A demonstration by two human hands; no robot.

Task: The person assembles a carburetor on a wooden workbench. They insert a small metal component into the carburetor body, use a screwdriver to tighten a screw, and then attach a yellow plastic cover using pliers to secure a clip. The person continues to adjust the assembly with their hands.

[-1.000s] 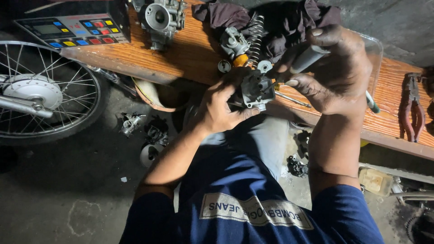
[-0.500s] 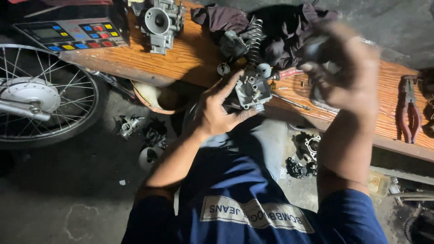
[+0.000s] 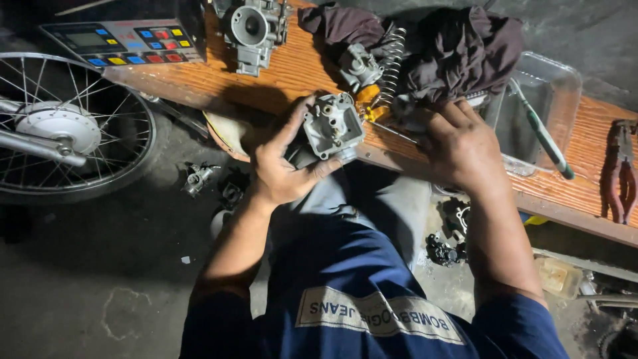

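On orange wooden bench (image 3: 292, 73) over grey floor, left hand (image 3: 282, 166) gripping carburettor (image 3: 332, 126), right hand (image 3: 462, 146) fingers spread.

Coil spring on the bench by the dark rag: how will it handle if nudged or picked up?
The coil spring is round and bare metal, so it would probably roll if nudged, though the dark rag beside it may stop it. Open coils suggest it is light and bends a little. It looks easy to pinch. The right hand rests nearest.
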